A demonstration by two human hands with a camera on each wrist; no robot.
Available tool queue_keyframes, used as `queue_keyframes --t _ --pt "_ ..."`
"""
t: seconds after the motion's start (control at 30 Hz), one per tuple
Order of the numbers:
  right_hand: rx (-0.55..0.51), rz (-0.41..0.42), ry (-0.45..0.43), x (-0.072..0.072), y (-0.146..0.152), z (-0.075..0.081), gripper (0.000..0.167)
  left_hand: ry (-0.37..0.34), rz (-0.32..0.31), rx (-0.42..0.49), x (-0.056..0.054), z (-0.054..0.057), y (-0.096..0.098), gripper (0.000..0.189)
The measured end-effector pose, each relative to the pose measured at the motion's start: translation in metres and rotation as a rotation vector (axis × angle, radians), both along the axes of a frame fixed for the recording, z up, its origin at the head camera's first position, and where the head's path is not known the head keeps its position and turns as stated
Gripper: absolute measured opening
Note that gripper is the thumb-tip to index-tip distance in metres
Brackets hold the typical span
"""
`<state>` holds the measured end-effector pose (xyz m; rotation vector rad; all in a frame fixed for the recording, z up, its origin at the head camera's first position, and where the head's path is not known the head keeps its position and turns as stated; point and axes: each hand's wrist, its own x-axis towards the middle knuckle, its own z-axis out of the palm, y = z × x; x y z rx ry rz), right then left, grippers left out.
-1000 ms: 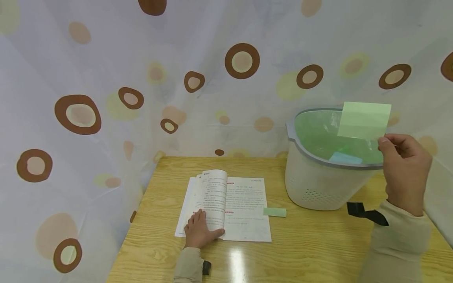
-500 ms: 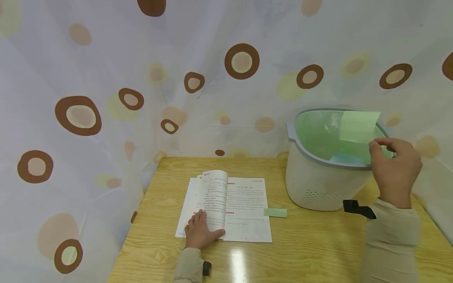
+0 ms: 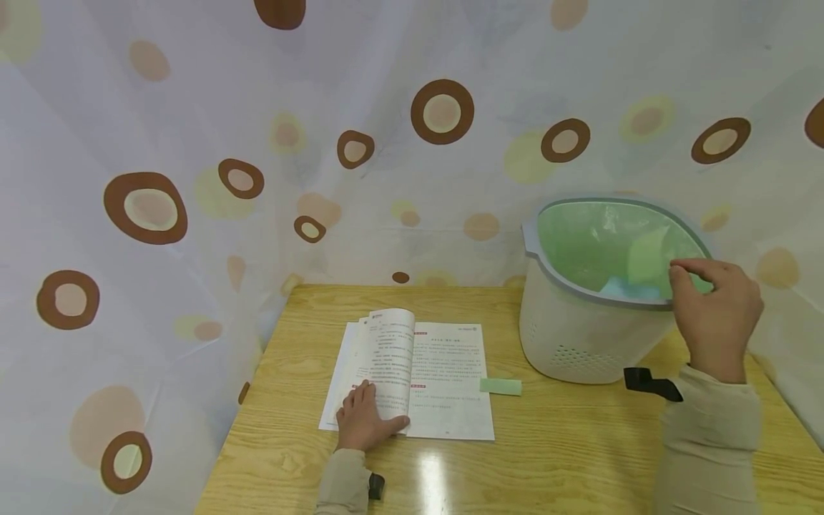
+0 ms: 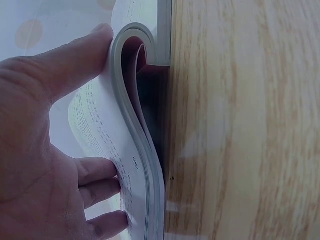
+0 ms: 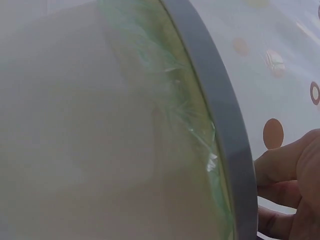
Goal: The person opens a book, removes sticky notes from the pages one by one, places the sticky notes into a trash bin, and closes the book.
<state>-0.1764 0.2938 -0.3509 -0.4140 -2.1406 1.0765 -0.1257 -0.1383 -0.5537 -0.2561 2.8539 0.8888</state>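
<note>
An open book with printed pages lies on the table. My left hand rests on its left page, fingers spread and thumb near the folded spine. A white bin with a grey rim and a green bag inside stands to the right. Over its front right rim is my right hand, thumb and forefinger loosely bent with nothing seen between them. A light green paper hangs tilted and blurred within the bin's mouth, just left of those fingertips. Lower in the bin lies a light blue paper.
A narrow green paper strip sticks out beside the book's right edge. The wooden table ends at a patterned curtain behind and at the left. Black straps show at both wrists.
My right hand moved left and down over the bin and let go of the green paper, which has dropped into the bin's mouth. My left hand has stayed on the book.
</note>
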Motion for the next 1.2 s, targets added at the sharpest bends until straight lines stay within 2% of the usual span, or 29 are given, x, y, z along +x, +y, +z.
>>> queue_keyframes --t 0.23,0.37,0.5,0.63,0.73,0.87,0.97,1.03,1.1,1.2 --pt "0.033 -0.018 0.019 0.002 0.003 -0.002 0.034 0.002 -0.004 -0.006 0.000 0.001 0.001 0.098" --pt "-0.018 -0.036 0.086 0.005 0.002 -0.004 0.033 0.006 -0.013 0.002 0.001 0.001 0.000 0.098" --pt "-0.038 -0.084 0.279 0.012 -0.005 -0.007 0.029 0.013 -0.026 -0.025 0.003 0.000 -0.002 0.096" --pt "0.042 -0.144 0.480 0.027 -0.021 -0.008 0.030 0.030 -0.020 -0.037 0.005 -0.001 -0.004 0.091" --pt "0.057 -0.171 0.603 0.042 -0.042 -0.009 0.031 0.043 0.013 -0.031 0.005 -0.001 -0.002 0.082" --pt "0.010 -0.173 0.732 0.054 -0.071 -0.018 0.028 0.080 0.060 -0.041 0.005 0.001 0.001 0.074" --pt "0.035 -0.094 0.790 0.056 -0.086 -0.038 0.027 0.112 0.083 -0.054 0.005 0.003 0.003 0.073" --pt "0.091 0.026 0.793 0.053 -0.092 -0.056 0.029 0.128 0.092 -0.053 0.005 0.003 0.004 0.073" --pt "0.170 0.179 0.751 0.051 -0.095 -0.077 0.030 0.134 0.094 -0.051 0.005 0.004 0.004 0.074" --pt "0.265 0.392 0.619 0.048 -0.098 -0.105 0.026 0.134 0.092 -0.044 0.005 0.003 0.005 0.074"
